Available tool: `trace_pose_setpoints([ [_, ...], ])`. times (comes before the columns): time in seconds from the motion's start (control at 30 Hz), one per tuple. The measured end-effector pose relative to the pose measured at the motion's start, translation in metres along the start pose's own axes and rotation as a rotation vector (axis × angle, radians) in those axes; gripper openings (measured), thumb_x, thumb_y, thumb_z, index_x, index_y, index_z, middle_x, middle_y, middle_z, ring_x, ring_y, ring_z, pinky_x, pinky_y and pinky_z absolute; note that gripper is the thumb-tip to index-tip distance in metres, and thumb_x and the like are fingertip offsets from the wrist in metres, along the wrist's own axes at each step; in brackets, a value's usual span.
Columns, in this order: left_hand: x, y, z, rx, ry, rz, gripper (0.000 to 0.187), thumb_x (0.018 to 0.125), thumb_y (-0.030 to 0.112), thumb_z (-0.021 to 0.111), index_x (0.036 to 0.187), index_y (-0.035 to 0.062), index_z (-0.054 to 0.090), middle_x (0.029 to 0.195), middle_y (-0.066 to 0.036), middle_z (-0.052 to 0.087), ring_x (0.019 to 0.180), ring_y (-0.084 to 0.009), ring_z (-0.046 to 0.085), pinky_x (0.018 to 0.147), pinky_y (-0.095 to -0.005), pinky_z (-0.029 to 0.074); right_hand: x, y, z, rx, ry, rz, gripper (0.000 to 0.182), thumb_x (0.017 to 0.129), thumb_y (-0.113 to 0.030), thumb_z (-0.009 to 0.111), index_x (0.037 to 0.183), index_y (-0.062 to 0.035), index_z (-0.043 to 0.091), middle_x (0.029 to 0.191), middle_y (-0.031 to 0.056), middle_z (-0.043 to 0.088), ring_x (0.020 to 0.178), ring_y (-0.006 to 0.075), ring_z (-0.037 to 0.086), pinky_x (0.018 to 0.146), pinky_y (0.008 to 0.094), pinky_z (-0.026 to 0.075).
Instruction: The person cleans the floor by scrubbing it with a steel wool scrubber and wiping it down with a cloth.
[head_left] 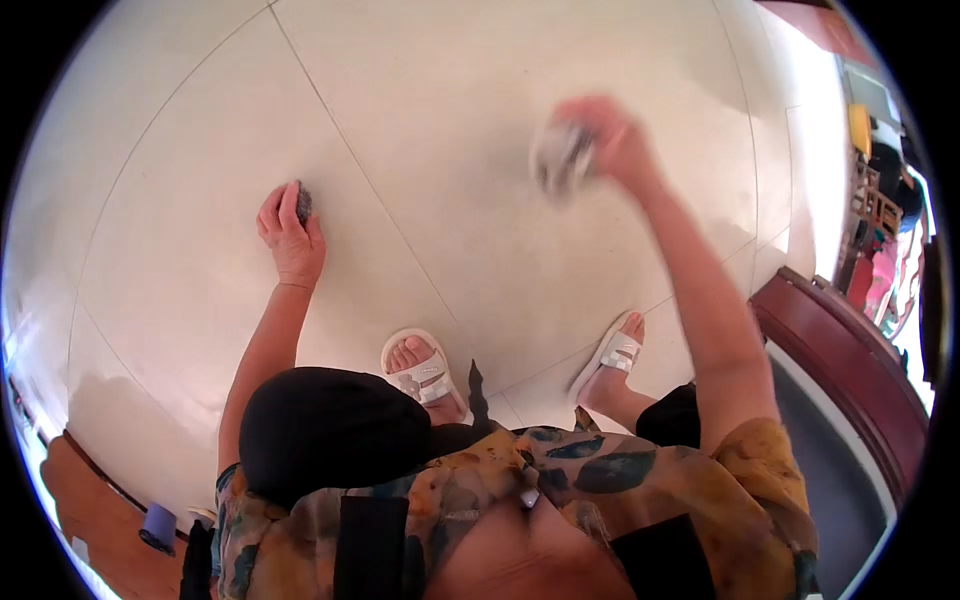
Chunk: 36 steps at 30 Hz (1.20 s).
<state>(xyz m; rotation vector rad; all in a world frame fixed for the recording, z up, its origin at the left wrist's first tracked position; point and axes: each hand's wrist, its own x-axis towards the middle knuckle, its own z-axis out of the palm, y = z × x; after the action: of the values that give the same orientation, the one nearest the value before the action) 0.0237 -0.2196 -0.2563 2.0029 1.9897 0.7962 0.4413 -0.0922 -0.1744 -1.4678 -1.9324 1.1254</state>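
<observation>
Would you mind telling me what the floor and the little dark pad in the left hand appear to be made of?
The floor looks like glazed ceramic tile: pale, glossy, with thin straight joint lines. The dark pad under the left hand looks like grey steel wool or a coarse scourer, going by its rough, speckled surface; it is too small to tell for sure.

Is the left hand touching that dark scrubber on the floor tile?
Touching. The head view shows the left hand pressed down on the floor tile, with the dark scrubber tucked under its fingertips and no gap visible between them.
</observation>
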Motion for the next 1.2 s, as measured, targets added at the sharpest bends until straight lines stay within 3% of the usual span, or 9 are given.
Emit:
trace_pose_setpoints([
  [0.1,-0.003,-0.001,0.008,0.112,-0.006,0.087,0.057,0.079,0.006,0.061,0.131,0.0144,0.041,0.127,-0.010,0.042,0.116,-0.0297,0.041,0.098,-0.0468,0.030,0.097,0.013,-0.065,-0.349,0.277,0.038,0.046,0.075,0.003,0.047,0.114,-0.0144,0.063,0.110,0.0075,0.065,0.104,0.0247,0.060,0.092,0.0318,0.045],
  [0.13,-0.004,-0.002,0.010,0.115,0.000,0.088,0.057,0.079,0.006,0.061,0.131,0.0142,0.041,0.127,-0.010,0.043,0.116,-0.0302,0.041,0.098,-0.0467,0.031,0.121,0.036,-0.073,0.223,0.088,0.279,0.052,0.087,-0.011,0.056,0.138,-0.0101,0.042,0.139,0.0185,0.043,0.128,0.0232,0.040,0.108,0.0330,0.029],
  [0.2,-0.004,-0.003,0.011,0.127,0.008,0.089,0.057,0.078,0.006,0.062,0.131,0.0135,0.041,0.127,-0.011,0.042,0.116,-0.0311,0.041,0.098,-0.0467,0.031,0.140,0.130,-0.028,0.039,0.240,0.139,0.050,0.086,-0.013,0.055,0.134,-0.0048,0.044,0.134,0.0165,0.047,0.118,0.0278,0.047,0.104,0.0370,0.034],
  [0.3,-0.006,-0.005,0.011,0.149,0.000,0.088,0.057,0.079,0.007,0.061,0.131,0.0121,0.040,0.128,-0.012,0.042,0.116,-0.0319,0.040,0.099,-0.0468,0.030,0.035,0.071,0.055,-0.609,0.155,-0.280,0.036,0.075,-0.001,0.051,0.103,-0.0148,0.067,0.106,0.0103,0.065,0.104,0.0310,0.056,0.092,0.0426,0.041],
  [0.5,-0.005,-0.005,0.012,0.144,0.038,0.114,0.055,0.078,0.007,0.061,0.130,0.0091,0.041,0.127,-0.012,0.043,0.116,-0.0315,0.039,0.098,-0.0479,0.030,-0.244,0.025,0.093,-0.386,-0.926,-0.117,0.029,0.061,-0.004,0.060,0.084,-0.0213,0.067,0.081,-0.0011,0.058,0.086,0.0253,0.053,0.071,0.0405,0.040],
  [0.77,-0.004,0.005,0.010,0.162,0.024,0.094,0.054,0.082,0.008,0.059,0.132,0.0100,0.038,0.129,-0.013,0.041,0.116,-0.0328,0.039,0.098,-0.0461,0.033,-0.107,-0.065,0.145,-0.260,-0.046,-0.418,0.044,0.075,-0.009,0.055,0.116,-0.0219,0.061,0.132,0.0043,0.048,0.113,0.0240,0.046,0.088,0.0415,0.038],
  [0.93,-0.001,0.000,0.013,0.190,0.023,0.171,0.053,0.085,0.011,0.057,0.133,0.0096,0.036,0.130,-0.015,0.041,0.117,-0.0336,0.039,0.097,-0.0468,0.033,-0.085,-0.011,0.167,-0.523,0.050,-0.464,0.047,0.082,-0.014,0.051,0.129,-0.0103,0.047,0.138,0.0084,0.042,0.126,0.0258,0.038,0.100,0.0432,0.033],
  [1.07,-0.003,0.001,0.013,0.203,0.022,0.169,0.052,0.086,0.013,0.056,0.133,0.0089,0.036,0.129,-0.015,0.041,0.117,-0.0335,0.039,0.097,-0.0473,0.033,-0.157,0.073,0.058,-0.860,0.489,0.340,0.046,0.087,-0.016,0.046,0.132,-0.0058,0.041,0.135,0.0163,0.043,0.124,0.0293,0.041,0.101,0.0456,0.032],
  [1.2,-0.003,0.002,0.014,0.212,0.028,0.185,0.052,0.086,0.013,0.057,0.133,0.0099,0.036,0.128,-0.015,0.042,0.116,-0.0332,0.039,0.097,-0.0476,0.032,-0.321,0.148,-0.062,-1.073,0.148,1.142,0.042,0.083,-0.016,0.051,0.124,-0.0074,0.054,0.127,0.0131,0.053,0.115,0.0312,0.052,0.088,0.0448,0.047],
])
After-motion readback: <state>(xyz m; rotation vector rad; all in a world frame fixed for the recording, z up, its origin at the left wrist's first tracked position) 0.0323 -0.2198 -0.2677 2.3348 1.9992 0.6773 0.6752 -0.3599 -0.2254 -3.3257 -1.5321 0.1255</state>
